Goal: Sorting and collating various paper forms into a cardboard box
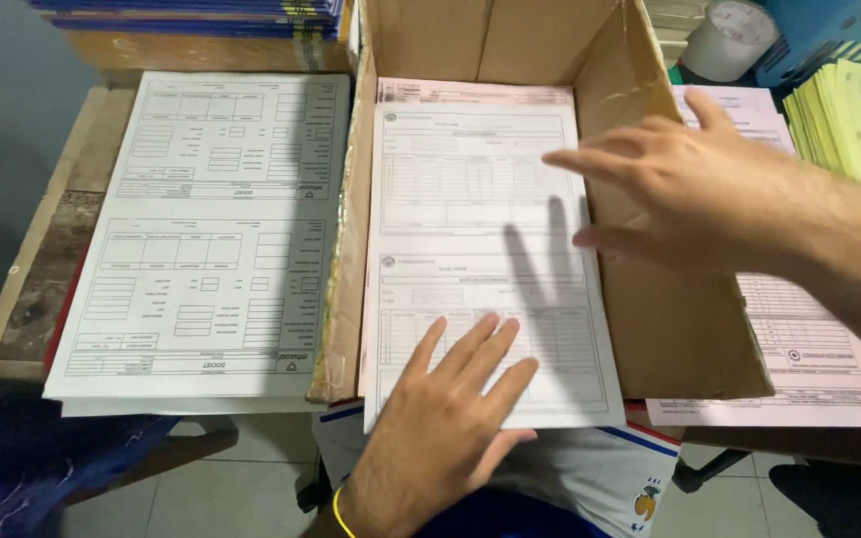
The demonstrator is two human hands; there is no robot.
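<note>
Cardboard dominates the head view: a brown corrugated cardboard box (650,329) with worn, creased walls lies open on its side, and a thin white printed form sheet (470,229) rests flat on top of a pink sheet whose edge peeks out at the top and left. The sheet is matte, ruled with grey tables, rectangular, and its lower edge juts out past the box mouth.

Left hand (455,408) is down flat on the lower part of that white sheet, fingers spread and straight, palm pressing the paper; its grip is wide, closed around nothing. A thin yellow band (339,510) circles the wrist.

Right hand (690,189) hovers above the right side of the box, fingers splayed and extended, grip wide and holding nothing; its shadow falls on the sheet below.

Left of the box, a neat stack of white printed forms (206,239) sits squared on the worn wooden bench (42,289), its surface rough and chipped. Behind it, a pile of blue-edged booklets (191,15).

Right of the box, a pale pink printed form (809,369) lies flat, partly under the forearm. Beyond it, a fanned stack of yellow-green paper (854,120), a white plastic tub (729,35) and a blue perforated plastic basket (839,30).
</note>
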